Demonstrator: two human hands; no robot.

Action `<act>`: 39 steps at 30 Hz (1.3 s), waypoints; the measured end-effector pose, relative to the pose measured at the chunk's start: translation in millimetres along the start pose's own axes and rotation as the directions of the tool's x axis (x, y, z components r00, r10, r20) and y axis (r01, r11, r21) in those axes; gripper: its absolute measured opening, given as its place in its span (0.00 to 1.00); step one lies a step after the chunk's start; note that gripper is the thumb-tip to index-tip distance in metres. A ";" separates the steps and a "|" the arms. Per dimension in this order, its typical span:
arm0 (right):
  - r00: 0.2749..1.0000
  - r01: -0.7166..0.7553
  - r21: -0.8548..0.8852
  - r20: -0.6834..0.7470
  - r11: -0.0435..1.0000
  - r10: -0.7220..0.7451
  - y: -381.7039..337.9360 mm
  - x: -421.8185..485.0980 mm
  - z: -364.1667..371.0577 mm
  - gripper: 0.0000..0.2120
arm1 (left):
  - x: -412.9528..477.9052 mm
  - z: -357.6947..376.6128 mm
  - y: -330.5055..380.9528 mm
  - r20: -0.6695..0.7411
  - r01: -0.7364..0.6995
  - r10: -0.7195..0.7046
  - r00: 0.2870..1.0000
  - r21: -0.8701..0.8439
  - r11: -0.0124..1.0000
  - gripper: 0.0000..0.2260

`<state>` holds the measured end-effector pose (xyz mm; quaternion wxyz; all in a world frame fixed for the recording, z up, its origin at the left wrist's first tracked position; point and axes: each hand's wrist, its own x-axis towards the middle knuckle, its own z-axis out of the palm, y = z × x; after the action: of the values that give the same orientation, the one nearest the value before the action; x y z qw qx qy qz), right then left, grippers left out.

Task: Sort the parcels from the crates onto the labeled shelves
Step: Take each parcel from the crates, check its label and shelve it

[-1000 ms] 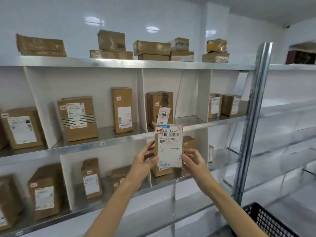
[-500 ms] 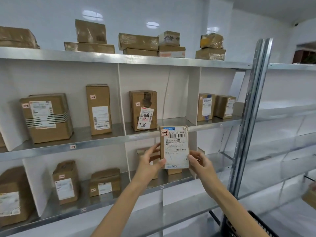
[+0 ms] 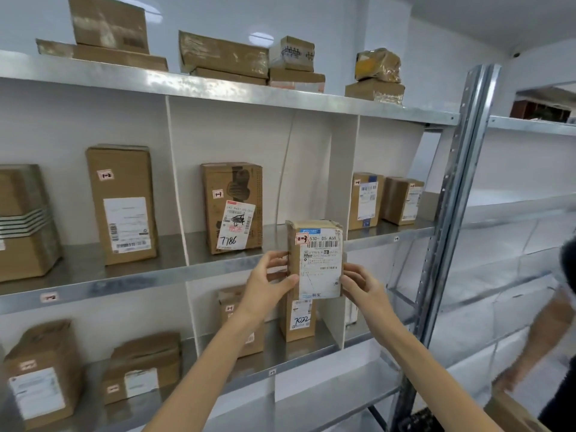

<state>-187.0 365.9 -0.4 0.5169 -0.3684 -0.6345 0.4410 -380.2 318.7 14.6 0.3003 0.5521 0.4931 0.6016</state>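
Cardboard is being gripped from both sides: the parcel is being held upright with its label facing out. The left hand is being curled round its left edge with the thumb on the front, and the fingers of the right hand are being curled against its right edge. Compared with a second ago, it is being carried higher and further in. Where it was being read in front of the lower bay, its top half is now being shown against the opening of the middle shelf, above that shelf's front lip. A small pink tag on its upper left corner is being kept in sight, though its writing is not being made out with certainty. Placement is judged to be under way and not yet finished, since the parcel is being borne by the hands alone. Beyond it, bare shelf is being left between the box marked 7786 and the white divider, and that gap is being taken as the likely destination. Farthest off, stacked boxes are being stored on the top shelf
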 end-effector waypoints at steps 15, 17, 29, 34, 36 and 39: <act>0.996 0.071 0.072 -0.052 0.995 -0.067 53.8 140.5 13.6 0.08 | 122.9 26.6 -52.0 -0.119 -0.033 0.051 0.992 0.151 0.988 0.21; 0.996 0.085 0.090 -0.038 0.992 -0.082 58.4 162.0 12.2 0.08 | 139.7 30.8 -56.8 -0.139 -0.056 0.080 0.987 0.173 0.983 0.21; 0.977 0.161 -0.035 0.149 0.986 -0.154 101.0 276.5 3.4 0.09 | 231.8 64.1 -102.5 -0.313 0.015 0.142 0.939 0.450 0.893 0.21; 0.977 0.175 -0.092 0.139 0.980 -0.161 116.3 306.2 11.4 0.07 | 257.7 64.1 -115.9 -0.350 0.035 0.145 0.926 0.460 0.887 0.21; 0.977 0.170 -0.093 0.149 0.981 -0.155 118.9 314.2 14.7 0.08 | 266.0 65.2 -121.0 -0.373 0.052 0.139 0.918 0.457 0.888 0.21; 0.981 0.150 -0.084 0.137 0.985 -0.138 121.3 323.0 19.0 0.07 | 277.2 66.4 -124.7 -0.385 0.075 0.117 0.916 0.449 0.890 0.21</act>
<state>-266.9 702.0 -9.0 0.4871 -0.3155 -0.7120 0.3952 -397.5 628.7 -4.9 0.0484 0.4769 0.6649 0.5728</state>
